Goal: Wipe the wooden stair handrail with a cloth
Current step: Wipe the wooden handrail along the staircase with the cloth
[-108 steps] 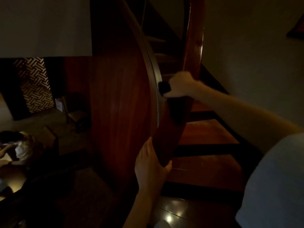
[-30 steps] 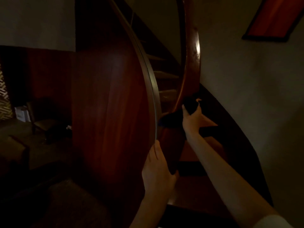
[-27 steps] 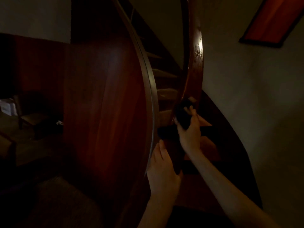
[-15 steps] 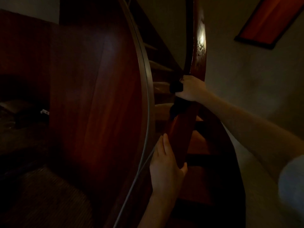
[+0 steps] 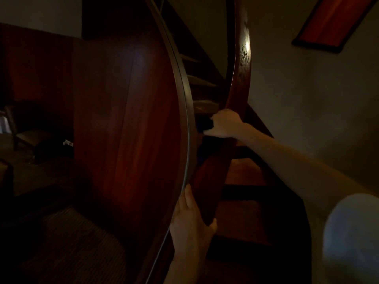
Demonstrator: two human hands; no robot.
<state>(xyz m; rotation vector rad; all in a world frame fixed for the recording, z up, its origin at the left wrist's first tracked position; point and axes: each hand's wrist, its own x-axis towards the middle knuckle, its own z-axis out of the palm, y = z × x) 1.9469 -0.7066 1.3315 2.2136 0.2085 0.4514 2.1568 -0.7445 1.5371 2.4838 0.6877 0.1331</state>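
A glossy reddish wooden handrail (image 5: 239, 85) curves up the middle of the dim view, with a bright glint and smudges near its top. My right hand (image 5: 224, 124) wraps over the rail about halfway up, closed on a dark cloth (image 5: 204, 124) that sticks out to the left of my fingers and presses on the wood. My left hand (image 5: 190, 218) grips the rail's lower end, thumb on the right side and fingers along the left.
A tall curved wooden side panel (image 5: 127, 119) with a metal edge strip fills the left. Wooden stair treads (image 5: 244, 175) climb on the right beside a plain wall. A red framed panel (image 5: 332, 21) hangs top right. A chair (image 5: 26, 132) stands in the dark room on the left.
My right hand with the cloth slid from the rail's underside up and over its top between one second ago and now. My left hand stayed on the rail's lower end.
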